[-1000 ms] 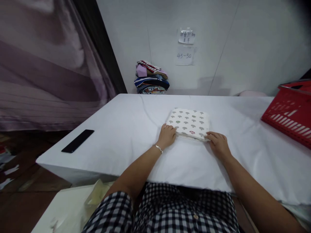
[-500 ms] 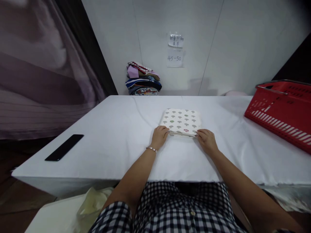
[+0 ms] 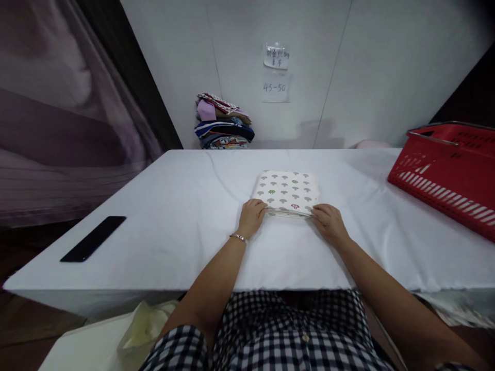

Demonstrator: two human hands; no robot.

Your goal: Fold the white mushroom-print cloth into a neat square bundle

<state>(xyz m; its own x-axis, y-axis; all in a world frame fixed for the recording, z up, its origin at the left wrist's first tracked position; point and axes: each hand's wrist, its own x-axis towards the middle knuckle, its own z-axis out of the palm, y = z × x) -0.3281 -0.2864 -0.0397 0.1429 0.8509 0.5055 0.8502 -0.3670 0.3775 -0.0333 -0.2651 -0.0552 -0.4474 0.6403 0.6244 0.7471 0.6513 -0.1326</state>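
A folded white cloth lies flat on the table, printed with grey mushroom shapes and a few green and red ones. Its layers show along the near edge. My left hand pinches the near left corner, thumb and fingers closed on it. At the near right corner, my right hand grips the cloth the same way. The fingertips of both hands are partly hidden by the cloth's edge.
The table has a white cover. A black phone lies at its left, a red basket stands at its right. Behind the far edge is a pile of folded fabrics by the wall. A white stool-like surface sits below left.
Both hands keep hold of the cloth's near corners, with hardly any movement. The view has shifted slightly; the cloth looks almost the same.
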